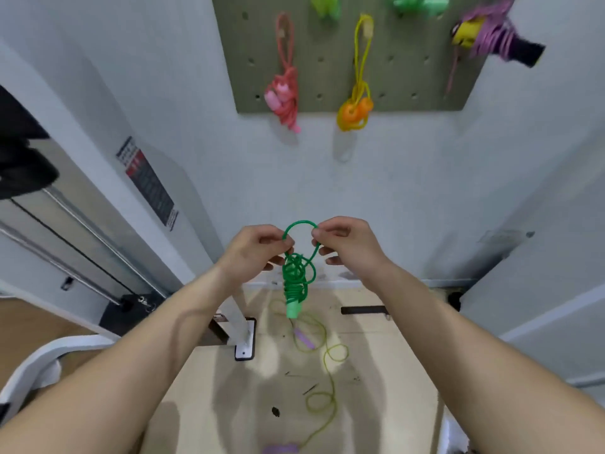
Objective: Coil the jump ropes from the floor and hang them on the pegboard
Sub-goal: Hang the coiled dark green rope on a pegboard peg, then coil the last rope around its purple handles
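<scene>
On the floor [203,404], well below the pegboard [327,63], lies one loose yellow-green jump rope [330,391], sprawled in slack loops. One purple handle [304,339] shows whole; the second is cut off by the bottom edge.

Higher up, but below the pegboard too, both hands are raised close together. The left hand [258,249] and the right hand [347,242] each pinch one side of a small loop at the top of a dark green jump rope [296,273], fingers curled. The rest hangs between them as a tangled bundle. I can make out only one pale green handle at its bottom.

Five bundles hang on the pegboard:
- a pink rope [284,93]
- a yellow rope [355,106] with orange handles
- two green bundles [325,6], both cut off at the top edge
- a blurred purple rope [491,37] at the right edge
</scene>
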